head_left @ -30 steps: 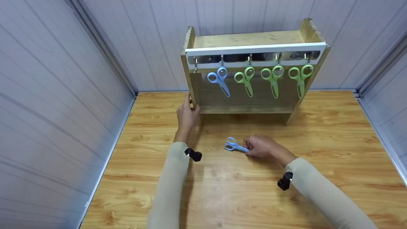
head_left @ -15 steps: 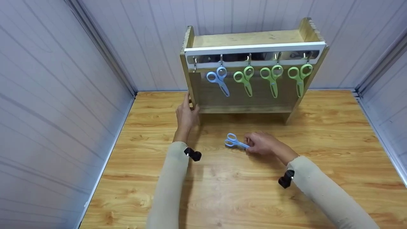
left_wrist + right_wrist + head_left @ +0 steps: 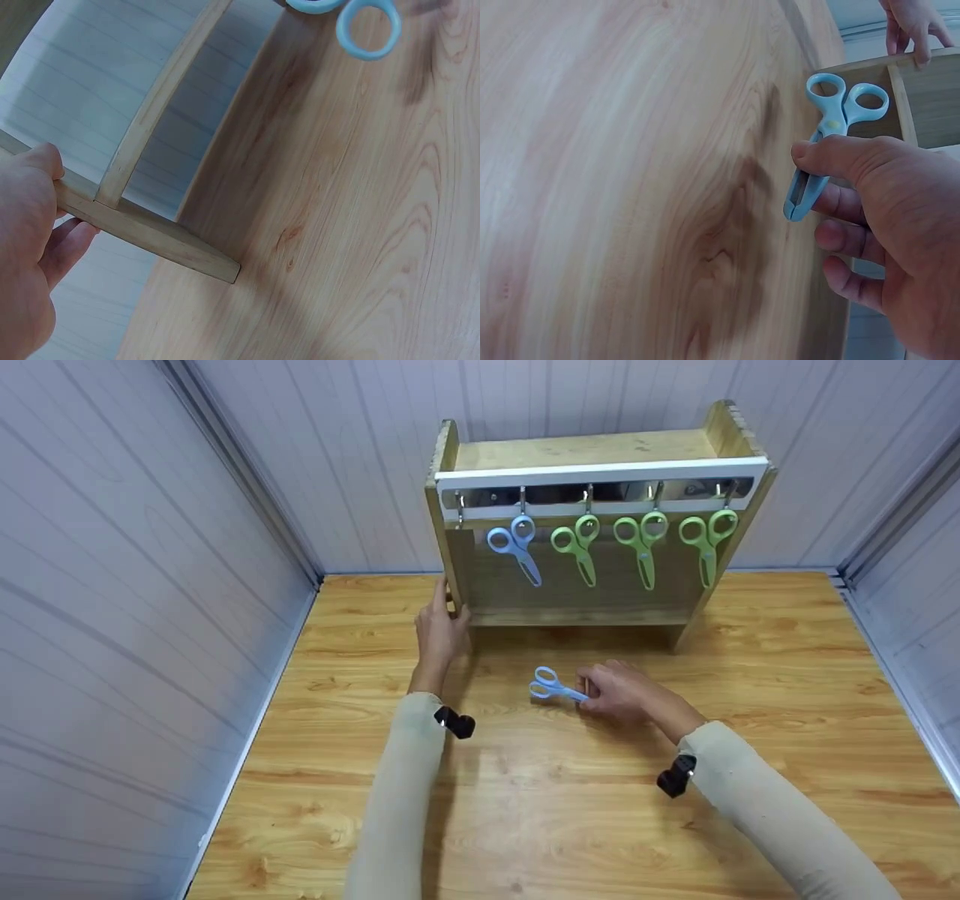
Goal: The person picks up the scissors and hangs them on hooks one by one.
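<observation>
The right hand (image 3: 619, 694) pinches the blue scissors (image 3: 551, 687) by the blades, near the middle of the frame above the table (image 3: 750, 697). The left hand (image 3: 442, 631) curls its fingers round the wooden rack (image 3: 585, 450).

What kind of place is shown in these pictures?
Probably a small test or recording booth, not a home: a bare wooden table enclosed by plain grey panel walls, holding only a wooden rack with scissors hung on hooks. The right hand holds blue scissors.
</observation>
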{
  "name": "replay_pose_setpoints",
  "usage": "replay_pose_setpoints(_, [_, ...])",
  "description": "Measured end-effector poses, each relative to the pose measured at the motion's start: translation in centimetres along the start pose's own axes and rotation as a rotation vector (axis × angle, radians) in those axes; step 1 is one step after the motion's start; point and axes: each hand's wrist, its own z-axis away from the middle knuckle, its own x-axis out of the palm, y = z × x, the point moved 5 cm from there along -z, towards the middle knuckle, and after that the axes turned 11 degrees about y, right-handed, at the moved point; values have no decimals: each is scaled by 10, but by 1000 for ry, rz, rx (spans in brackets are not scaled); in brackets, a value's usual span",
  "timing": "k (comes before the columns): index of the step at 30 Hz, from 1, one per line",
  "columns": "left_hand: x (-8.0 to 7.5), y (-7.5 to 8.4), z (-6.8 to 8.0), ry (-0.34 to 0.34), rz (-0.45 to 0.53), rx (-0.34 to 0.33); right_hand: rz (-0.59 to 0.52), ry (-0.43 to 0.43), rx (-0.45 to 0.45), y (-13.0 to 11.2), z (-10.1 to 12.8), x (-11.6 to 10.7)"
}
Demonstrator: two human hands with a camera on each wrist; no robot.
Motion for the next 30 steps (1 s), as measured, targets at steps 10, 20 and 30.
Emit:
replay_pose_setpoints(10, [1, 1, -1, 4, 5, -4, 8, 33, -5, -3, -5, -11])
replay_pose_setpoints(20, [2, -1, 0, -8, 8, -32, -6, 79, -26, -7, -7, -23])
replay_pose_setpoints(30, [2, -1, 1, -28, 3, -26, -48, 127, -30, -11, -9, -36])
